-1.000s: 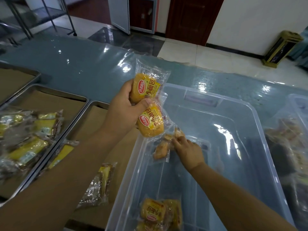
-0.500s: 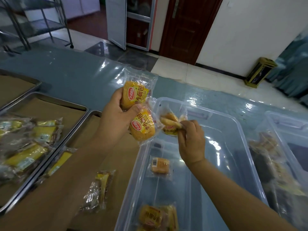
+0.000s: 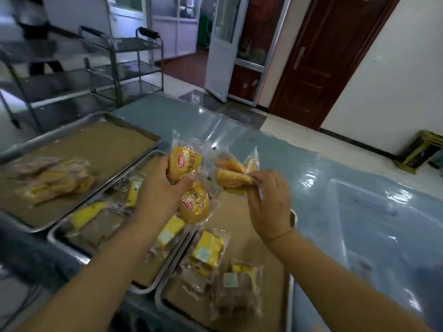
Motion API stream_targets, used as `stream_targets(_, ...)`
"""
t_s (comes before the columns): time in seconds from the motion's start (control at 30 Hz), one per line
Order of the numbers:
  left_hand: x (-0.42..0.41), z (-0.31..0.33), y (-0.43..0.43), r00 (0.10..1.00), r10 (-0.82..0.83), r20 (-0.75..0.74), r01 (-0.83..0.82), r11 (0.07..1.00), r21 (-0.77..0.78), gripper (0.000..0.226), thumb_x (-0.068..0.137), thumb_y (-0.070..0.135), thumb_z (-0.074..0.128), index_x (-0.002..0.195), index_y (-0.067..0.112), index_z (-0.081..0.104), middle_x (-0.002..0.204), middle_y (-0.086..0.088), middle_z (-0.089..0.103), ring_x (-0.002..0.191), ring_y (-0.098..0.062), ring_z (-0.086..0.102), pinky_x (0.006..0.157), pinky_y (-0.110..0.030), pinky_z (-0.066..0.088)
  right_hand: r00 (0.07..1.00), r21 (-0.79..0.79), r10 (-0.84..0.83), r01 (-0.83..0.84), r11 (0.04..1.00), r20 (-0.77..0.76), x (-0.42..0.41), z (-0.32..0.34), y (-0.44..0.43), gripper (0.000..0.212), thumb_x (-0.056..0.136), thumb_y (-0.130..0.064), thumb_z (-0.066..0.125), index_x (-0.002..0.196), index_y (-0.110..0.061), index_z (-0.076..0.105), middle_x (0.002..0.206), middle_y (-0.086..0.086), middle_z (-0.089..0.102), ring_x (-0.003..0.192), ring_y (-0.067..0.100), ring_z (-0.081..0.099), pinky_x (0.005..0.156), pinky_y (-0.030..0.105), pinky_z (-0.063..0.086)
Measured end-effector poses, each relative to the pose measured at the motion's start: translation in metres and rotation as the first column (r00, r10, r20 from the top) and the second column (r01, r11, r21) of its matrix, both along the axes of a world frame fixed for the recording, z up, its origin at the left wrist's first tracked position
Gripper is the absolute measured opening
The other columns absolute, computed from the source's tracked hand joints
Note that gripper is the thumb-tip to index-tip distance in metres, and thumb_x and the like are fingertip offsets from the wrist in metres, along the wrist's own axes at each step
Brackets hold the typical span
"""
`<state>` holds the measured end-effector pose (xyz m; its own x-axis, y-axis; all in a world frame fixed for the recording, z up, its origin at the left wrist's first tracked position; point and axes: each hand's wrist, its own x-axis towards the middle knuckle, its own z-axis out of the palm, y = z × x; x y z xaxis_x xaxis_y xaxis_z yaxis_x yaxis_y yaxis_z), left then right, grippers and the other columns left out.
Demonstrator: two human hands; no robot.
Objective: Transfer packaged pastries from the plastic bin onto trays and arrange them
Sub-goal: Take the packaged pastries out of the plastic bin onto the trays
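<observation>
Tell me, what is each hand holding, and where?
The left hand grips two yellow pastry packets, thumb pressed where they meet. The right hand pinches a third packet by its wrapper's end.

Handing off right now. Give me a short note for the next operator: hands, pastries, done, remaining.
Left hand grips two yellow packs; right hand pinches more packs, both over the trays.
Done: placed packs lie on all three trays.
Left: set down the held packs, then arrange. Plastic bin sits right; contents too blurred to tell.
</observation>
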<state>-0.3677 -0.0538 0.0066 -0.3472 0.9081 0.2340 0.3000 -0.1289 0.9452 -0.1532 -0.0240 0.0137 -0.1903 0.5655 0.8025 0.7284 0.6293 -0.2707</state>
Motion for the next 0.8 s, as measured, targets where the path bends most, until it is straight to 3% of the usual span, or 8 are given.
stream_targets(0.13, -0.106, -0.027, -0.028, 0.992, 0.119, -0.051, -0.123, 0.989, -0.087, 0.031, 0.077, 0.046, 0.069, 0.103, 0.046, 0.052, 0.089, 0.023, 0.064, 0.083, -0.002, 0.061, 0.069, -0.033, 0.052, 0.973, -0.2, 0.083, -0.127, 0.972, -0.215, -0.135, -0.03, -0.016, 0.006, 0.086, -0.007, 0.055, 0.089, -0.007, 0.06, 0.087, 0.007, 0.058, 0.084, 0.017, 0.046, 0.076, 0.028, 0.04)
stream_targets(0.2, -0.148, -0.039, -0.041, 0.983, 0.173, -0.063, -0.179, 0.976, -0.126, 0.032, 0.079, 0.045, 0.068, 0.106, 0.046, 0.051, 0.092, 0.023, 0.064, 0.084, 0.0, 0.06, 0.068, -0.03, 0.05, 0.919, -0.389, 0.083, -0.243, 0.889, -0.385, -0.194, -0.044, -0.026, 0.012, 0.089, -0.007, 0.051, 0.087, -0.017, 0.057, 0.087, 0.004, 0.057, 0.082, 0.016, 0.048, 0.073, 0.028, 0.041)
stream_targets(0.27, -0.183, -0.048, -0.053, 0.97, 0.228, -0.089, -0.239, 0.96, -0.143, 0.031, 0.082, 0.041, 0.067, 0.108, 0.045, 0.051, 0.091, 0.027, 0.063, 0.082, 0.007, 0.058, 0.063, -0.022, 0.046, 0.869, -0.48, 0.088, -0.35, 0.804, -0.486, -0.243, -0.054, -0.034, 0.021, 0.091, -0.006, 0.051, 0.085, -0.026, 0.053, 0.086, 0.005, 0.056, 0.08, 0.018, 0.05, 0.07, 0.022, 0.041)
stream_targets(0.4, -0.237, -0.063, -0.066, 0.932, 0.329, -0.155, -0.353, 0.919, -0.174, 0.032, 0.083, 0.039, 0.067, 0.105, 0.051, 0.049, 0.086, 0.037, 0.059, 0.076, 0.023, 0.052, 0.055, -0.009, 0.036, 0.837, -0.524, 0.125, -0.442, 0.728, -0.533, -0.314, -0.07, -0.037, 0.01, 0.091, -0.005, 0.053, 0.085, -0.014, 0.054, 0.086, 0.008, 0.053, 0.079, 0.02, 0.049, 0.067, 0.021, 0.04)
stream_targets(0.47, -0.258, -0.07, -0.066, 0.918, 0.357, -0.175, -0.389, 0.898, -0.206, 0.039, 0.081, 0.037, 0.068, 0.108, 0.056, 0.046, 0.081, 0.04, 0.057, 0.073, 0.028, 0.048, 0.053, -0.009, 0.034, 0.839, -0.554, 0.138, -0.461, 0.693, -0.526, -0.34, -0.079, -0.032, 0.008, 0.09, -0.007, 0.054, 0.088, -0.015, 0.055, 0.09, 0.004, 0.051, 0.082, 0.013, 0.049, 0.069, 0.019, 0.041)
stream_targets(0.53, -0.276, -0.079, -0.061, 0.908, 0.373, -0.193, -0.412, 0.881, -0.234, 0.046, 0.081, 0.037, 0.068, 0.12, 0.048, 0.047, 0.082, 0.034, 0.057, 0.07, 0.028, 0.048, 0.054, -0.013, 0.036, 0.844, -0.577, 0.146, -0.468, 0.669, -0.516, -0.363, -0.087, -0.024, 0.011, 0.088, -0.005, 0.054, 0.088, -0.016, 0.055, 0.094, 0.001, 0.049, 0.087, 0.012, 0.049, 0.074, 0.023, 0.043)
stream_targets(0.67, -0.314, -0.093, -0.042, 0.9, 0.37, -0.229, -0.423, 0.868, -0.261, 0.044, 0.081, 0.036, 0.068, 0.119, 0.044, 0.049, 0.083, 0.031, 0.057, 0.067, 0.023, 0.05, 0.056, -0.014, 0.038, 0.819, -0.557, 0.192, -0.519, 0.649, -0.541, -0.405, -0.098, -0.004, 0.026, 0.085, -0.003, 0.053, 0.088, -0.029, 0.052, 0.095, -0.008, 0.049, 0.089, -0.006, 0.045, 0.074, 0.008, 0.037)
stream_targets(0.8, -0.357, -0.098, -0.006, 0.89, 0.347, -0.295, -0.425, 0.867, -0.261, 0.043, 0.081, 0.039, 0.067, 0.107, 0.058, 0.039, 0.077, 0.034, 0.052, 0.064, 0.022, 0.047, 0.056, -0.014, 0.036, 0.785, -0.601, 0.249, -0.602, 0.525, -0.568, -0.448, -0.113, 0.026, 0.038, 0.09, -0.014, 0.048, 0.101, -0.051, 0.048, 0.108, -0.025, 0.049, 0.1, -0.007, 0.049, 0.082, 0.011, 0.042)
